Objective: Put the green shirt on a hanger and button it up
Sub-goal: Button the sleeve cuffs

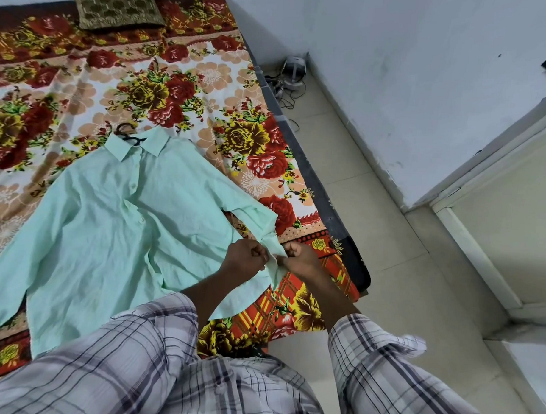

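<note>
A bed [208, 80], covered by a floral sheet, is seen filling the left of the scene. The green shirt [110, 232] is laid flat on it, front up, with the collar far and the hem near. Its front panels are lying closed, and buttons are seen along the placket. A patterned cushion [116, 4] is placed at the far left. The left grip [243, 258] and right grip [301, 259] are held close together near the bed's right edge. Each is clenched on the cuff [276, 253] of the right-side sleeve, which is pinched between them. The dark hook of a hanger [126, 130] is seen protruding from the collar.
</note>
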